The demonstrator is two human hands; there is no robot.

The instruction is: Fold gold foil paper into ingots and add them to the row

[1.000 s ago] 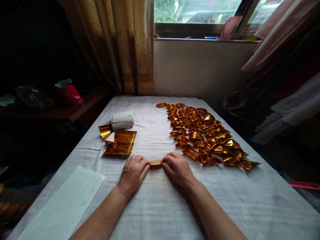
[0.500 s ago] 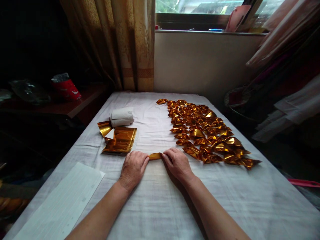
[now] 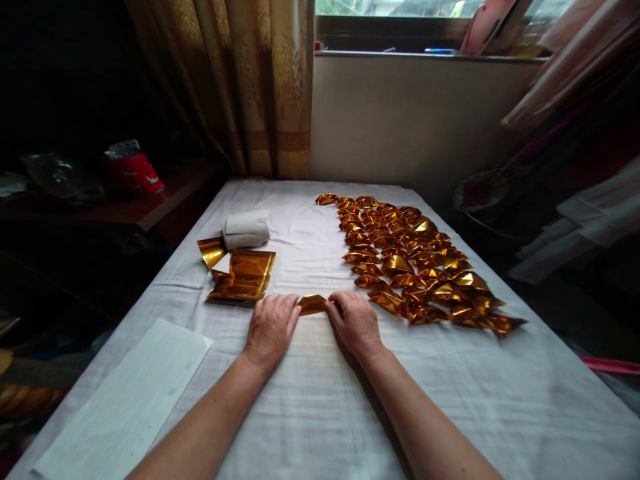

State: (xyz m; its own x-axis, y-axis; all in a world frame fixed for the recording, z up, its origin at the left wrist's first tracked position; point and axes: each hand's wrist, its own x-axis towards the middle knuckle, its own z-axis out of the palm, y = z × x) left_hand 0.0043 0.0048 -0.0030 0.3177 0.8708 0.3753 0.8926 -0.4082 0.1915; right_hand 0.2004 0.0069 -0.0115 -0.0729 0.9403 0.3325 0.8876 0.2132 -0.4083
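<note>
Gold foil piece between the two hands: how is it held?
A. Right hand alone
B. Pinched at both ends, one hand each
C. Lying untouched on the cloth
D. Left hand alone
B: the left hand and right hand each grip one end of the gold foil piece.

On the white tablecloth (image 3: 310, 413) I note a ruled paper sheet (image 3: 125, 400) at the near left corner and a white paper roll (image 3: 245, 230) farther back. A red packet (image 3: 134, 170) sits on the dark side shelf (image 3: 150, 212). A beige curtain (image 3: 250, 87) hangs beside the window (image 3: 415, 13).
</note>
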